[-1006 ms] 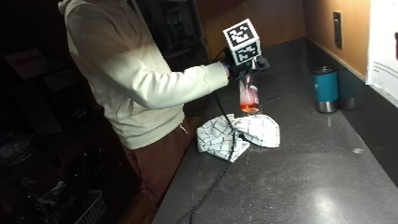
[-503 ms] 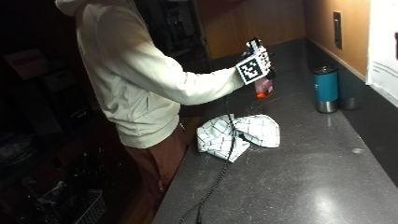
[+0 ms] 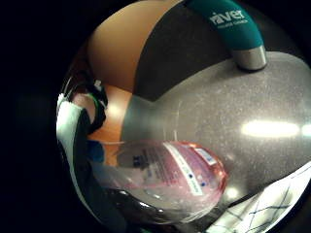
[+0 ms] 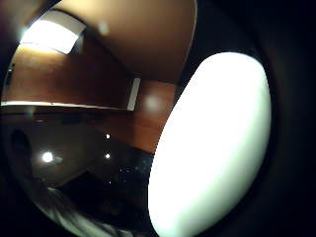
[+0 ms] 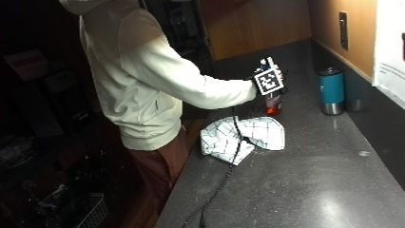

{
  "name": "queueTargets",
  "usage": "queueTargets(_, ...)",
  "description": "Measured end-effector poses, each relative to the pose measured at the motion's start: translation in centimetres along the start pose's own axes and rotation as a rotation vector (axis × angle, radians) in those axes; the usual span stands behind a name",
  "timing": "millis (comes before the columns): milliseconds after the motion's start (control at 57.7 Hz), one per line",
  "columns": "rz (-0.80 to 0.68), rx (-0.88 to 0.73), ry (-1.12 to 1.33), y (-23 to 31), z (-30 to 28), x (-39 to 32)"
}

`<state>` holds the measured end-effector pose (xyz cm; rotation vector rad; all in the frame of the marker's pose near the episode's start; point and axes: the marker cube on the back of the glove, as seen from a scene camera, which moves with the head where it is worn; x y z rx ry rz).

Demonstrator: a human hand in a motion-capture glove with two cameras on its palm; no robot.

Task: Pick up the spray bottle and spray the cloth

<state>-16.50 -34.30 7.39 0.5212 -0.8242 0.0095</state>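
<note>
In the outside view the gloved right hand (image 5: 280, 81) grips the top of a clear spray bottle (image 5: 273, 105) with pink-orange liquid at its base. The bottle stands upright, its base at or just above the dark counter (image 5: 316, 180), right behind the white checked cloth (image 5: 244, 137). The cloth lies crumpled on the counter near the front edge. The little finger side palm view has the bottle (image 3: 165, 174) close to the palm, with a corner of the cloth (image 3: 272, 206) beside it. A bright white rounded shape (image 4: 212, 148) fills the thumb side palm view; what it is cannot be told.
A teal tumbler (image 5: 331, 90) stands at the back right by the wall, seen too as the tumbler (image 3: 233, 29), with a dark cup (image 5: 354, 97) beside it. A wall outlet (image 5: 342, 23) and a paper sheet (image 5: 389, 47) are on the right wall.
The hand has carried the bottle from above the cloth toward the back of the counter, first lifting it, then lowering it behind the cloth. The cloth has stayed in place.
</note>
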Motion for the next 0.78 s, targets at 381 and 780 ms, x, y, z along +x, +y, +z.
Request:
queueTargets(381,-0.009,-0.058,-0.035,2.0,-5.6,-0.3)
queueTargets(780,-0.055,-0.094,-0.127,10.7,-18.6,-4.2)
